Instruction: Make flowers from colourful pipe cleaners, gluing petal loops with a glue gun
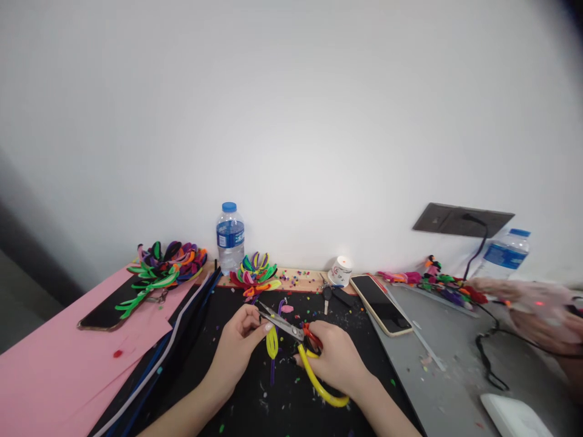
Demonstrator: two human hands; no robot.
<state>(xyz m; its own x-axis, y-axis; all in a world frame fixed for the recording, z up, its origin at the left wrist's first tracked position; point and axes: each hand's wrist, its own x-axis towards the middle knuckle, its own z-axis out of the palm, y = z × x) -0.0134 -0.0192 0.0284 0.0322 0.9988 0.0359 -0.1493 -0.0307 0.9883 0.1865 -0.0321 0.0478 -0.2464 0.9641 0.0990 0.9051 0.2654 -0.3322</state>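
Between the thumb and fingers of my left hand (234, 346) is the top of a yellow pipe cleaner loop (272, 345), with a purple pipe cleaner stem (272, 372) hanging below it. My right hand (334, 357) is closed around the scissors (289, 328), which have one yellow and one red handle. Their blades are slightly apart and point up and left across the top of the loop, close to my left fingertips. Whether they touch the pipe cleaner cannot be told. Under both hands lies a black mat (248, 409) strewn with small coloured scraps.
Behind my hands are a water bottle (230, 238), a small pipe cleaner bundle (255, 273), a paper cup (340, 271), keys (327, 295) and a phone (381, 305). A larger bundle (170, 264) lies left, near pink paper (54, 370). Another person's hand (531, 325) is at right.
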